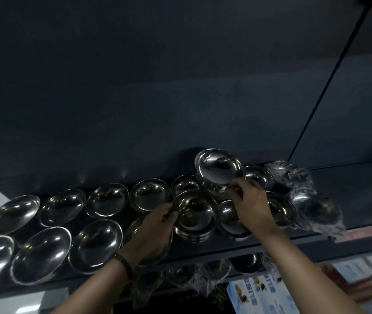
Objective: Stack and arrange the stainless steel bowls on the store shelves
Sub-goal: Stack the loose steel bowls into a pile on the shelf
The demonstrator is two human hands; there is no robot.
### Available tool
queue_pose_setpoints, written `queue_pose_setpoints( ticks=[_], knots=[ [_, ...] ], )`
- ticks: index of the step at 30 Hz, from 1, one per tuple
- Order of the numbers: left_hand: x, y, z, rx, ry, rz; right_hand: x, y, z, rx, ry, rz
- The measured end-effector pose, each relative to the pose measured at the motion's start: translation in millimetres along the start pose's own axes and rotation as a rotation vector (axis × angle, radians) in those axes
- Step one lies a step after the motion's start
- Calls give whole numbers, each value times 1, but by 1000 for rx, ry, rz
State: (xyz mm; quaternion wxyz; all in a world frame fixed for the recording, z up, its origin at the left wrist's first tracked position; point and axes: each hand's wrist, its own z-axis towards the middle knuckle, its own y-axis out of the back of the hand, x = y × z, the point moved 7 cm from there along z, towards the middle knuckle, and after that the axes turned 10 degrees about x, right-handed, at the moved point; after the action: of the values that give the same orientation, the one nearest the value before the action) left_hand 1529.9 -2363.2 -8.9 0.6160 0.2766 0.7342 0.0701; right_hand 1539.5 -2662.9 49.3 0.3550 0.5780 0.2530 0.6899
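Our left hand (158, 220) grips the rim of the stack (195, 214) on the shelf (350, 191) — steadying it, we judge — while our right hand (251, 205) pinches a tilted bowl (219, 168) by its edge just behind, probably angled for nesting.

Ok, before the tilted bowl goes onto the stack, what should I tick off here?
1. Right hand pinches the tilted bowl by its rim: ok.
2. Left hand grips the stack of bowls at its rim: ok.
3. Top bowl of the stack holds nothing: ok.
4. Tilted bowl level and over the stack: not ok, it leans behind it.
5. Bowl size matches the stack: cannot tell.
6. Plastic wrap apart from the stack: ok, it lies to the right.
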Motion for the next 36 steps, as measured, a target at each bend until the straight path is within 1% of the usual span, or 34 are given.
queue_pose_setpoints(
  ticks=[2,4,8,11,14,16,20,23,25,27,30,33,36],
  knots=[
    [2,2,0,20,27,-101,19,1,-21,20,54,4],
    [1,4,0,33,35,-163,30,-7,-42,41,70,27],
    [2,5,0,40,56,-266,34,-39,-73,113,34,62],
    [3,6,-3,36,63,-273,33,-59,-88,169,20,77],
    [-1,6,-6,28,42,-236,30,-72,-94,178,13,51],
    [1,5,-6,18,65,-241,27,-75,-93,180,-1,19],
    [5,3,-2,51,95,-228,25,-76,-93,219,-39,6],
    [3,4,0,64,91,-204,19,-74,-92,211,-96,90],
    [2,4,1,90,107,-207,13,-71,-90,172,-149,169],
    [3,4,3,108,124,-195,8,-68,-86,152,-247,266],
    [2,5,6,109,139,-183,-3,-73,-77,185,-390,430],
    [1,3,11,120,158,-216,-11,-79,-67,215,-442,581],
    [2,1,12,110,172,-235,-13,-84,-63,253,-478,629]
  ],
)
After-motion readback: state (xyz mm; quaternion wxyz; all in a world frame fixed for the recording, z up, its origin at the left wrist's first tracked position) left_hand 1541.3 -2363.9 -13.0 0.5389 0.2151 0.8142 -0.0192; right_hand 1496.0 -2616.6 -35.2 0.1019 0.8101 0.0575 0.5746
